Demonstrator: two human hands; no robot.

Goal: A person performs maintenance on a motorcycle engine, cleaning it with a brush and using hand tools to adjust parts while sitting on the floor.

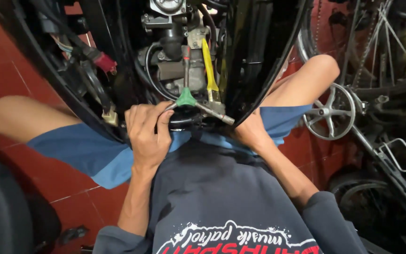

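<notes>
Left hand (147, 134) fingers pinching the green-hubbed metal Y-wrench (194, 102) under the grey engine block (184, 66), right hand (250, 132) half-hidden behind glossy black fairing (264, 61), fingers can't tell.

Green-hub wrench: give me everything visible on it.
The wrench is a three-armed metal socket tool with a green plastic-looking hub. One arm stands up into the engine; another slants down right, ending in a socket beside the yellow-handled tool. The left hand pinches the third arm by the hub; the right hand is apart.
</notes>
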